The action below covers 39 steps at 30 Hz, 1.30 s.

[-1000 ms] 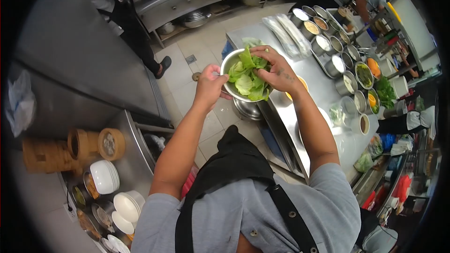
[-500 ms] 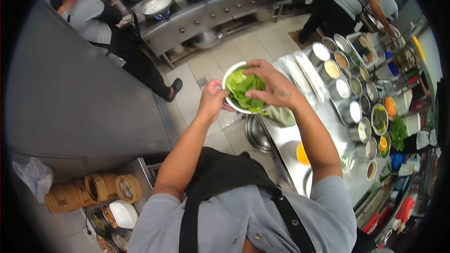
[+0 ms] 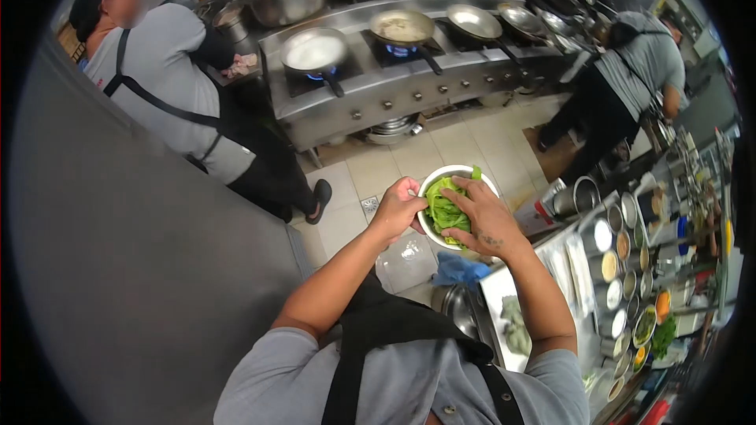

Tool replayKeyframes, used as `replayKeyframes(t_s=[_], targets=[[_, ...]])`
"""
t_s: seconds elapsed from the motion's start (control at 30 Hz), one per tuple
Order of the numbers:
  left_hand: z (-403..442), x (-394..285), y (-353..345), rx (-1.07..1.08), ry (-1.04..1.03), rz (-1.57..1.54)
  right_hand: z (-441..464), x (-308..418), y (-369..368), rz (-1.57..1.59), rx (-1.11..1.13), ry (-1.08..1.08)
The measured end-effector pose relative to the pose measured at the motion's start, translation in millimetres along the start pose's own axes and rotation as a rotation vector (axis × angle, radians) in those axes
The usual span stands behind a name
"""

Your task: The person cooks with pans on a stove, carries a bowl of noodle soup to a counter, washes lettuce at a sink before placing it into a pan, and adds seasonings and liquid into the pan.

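Note:
A white-rimmed bowl (image 3: 426, 229) full of green lettuce leaves (image 3: 447, 208) is held out in front of me over the tiled floor. My left hand (image 3: 402, 211) grips the bowl's left rim, with the thumb over the edge and fingers beneath. On top of the leaves lies my right hand (image 3: 482, 220), its fingers spread and pressing on them from the bowl's right side. The leaves partly stick out at the upper rim.
A stove (image 3: 370, 94) with pans over lit burners runs across the back. One person (image 3: 165, 86) stands at the left, another (image 3: 642, 71) at the back right. The steel counter (image 3: 498, 291) at right bears several metal containers. A grey metal surface (image 3: 157, 283) fills the left.
The view has swung toward the stove, and the bowl sits lower and further right in view. My right hand now presses flatter on the leaves. The left hand keeps its grip.

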State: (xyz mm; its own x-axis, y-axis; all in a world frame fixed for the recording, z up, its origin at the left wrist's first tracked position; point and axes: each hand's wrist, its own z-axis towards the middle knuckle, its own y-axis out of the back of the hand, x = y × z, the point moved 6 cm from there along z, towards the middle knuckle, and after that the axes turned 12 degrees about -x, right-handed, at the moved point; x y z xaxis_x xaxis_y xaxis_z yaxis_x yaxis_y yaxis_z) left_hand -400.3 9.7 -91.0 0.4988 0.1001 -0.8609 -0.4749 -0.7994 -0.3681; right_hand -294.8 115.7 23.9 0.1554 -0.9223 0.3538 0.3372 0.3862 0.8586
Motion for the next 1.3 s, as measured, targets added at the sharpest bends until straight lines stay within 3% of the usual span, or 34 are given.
replayKeyframes(t_s=[0.13, 0.2, 0.43, 0.53, 0.87, 0.97, 1.13, 1.3], targets=[[59.6, -59.9, 27.1, 0.016, -0.03, 0.084, 81.3, -35.2, -29.3, 0.043, 0.027, -0.06], [86.3, -84.3, 37.9, -0.002, -0.05, 0.025, 113.9, -54.5, -36.6, 0.058, -0.093, -0.015], [169.5, -130.1, 71.2, -0.056, -0.104, -0.021, 223.9, -86.3, -28.6, 0.298, -0.157, -0.072], [197.5, -140.1, 82.6, -0.108, -0.11, -0.004, 258.2, -104.3, -40.4, 0.25, -0.144, 0.039], [305.6, -149.9, 100.2, -0.313, -0.159, -0.095, 366.1, -202.3, -55.6, 0.508, -0.149, 0.082], [333.1, -152.1, 99.4, -0.39, -0.159, -0.154, 403.4, -241.3, -50.4, 0.871, -0.067, -0.028], [342.9, -161.7, 95.7, -0.544, -0.223, -0.243, 446.3, -278.5, -52.7, 0.837, -0.109, 0.106], [315.4, -161.4, 103.1, -0.714, -0.304, -0.327, 447.1, -306.4, -95.3, 0.998, 0.047, -0.089]])
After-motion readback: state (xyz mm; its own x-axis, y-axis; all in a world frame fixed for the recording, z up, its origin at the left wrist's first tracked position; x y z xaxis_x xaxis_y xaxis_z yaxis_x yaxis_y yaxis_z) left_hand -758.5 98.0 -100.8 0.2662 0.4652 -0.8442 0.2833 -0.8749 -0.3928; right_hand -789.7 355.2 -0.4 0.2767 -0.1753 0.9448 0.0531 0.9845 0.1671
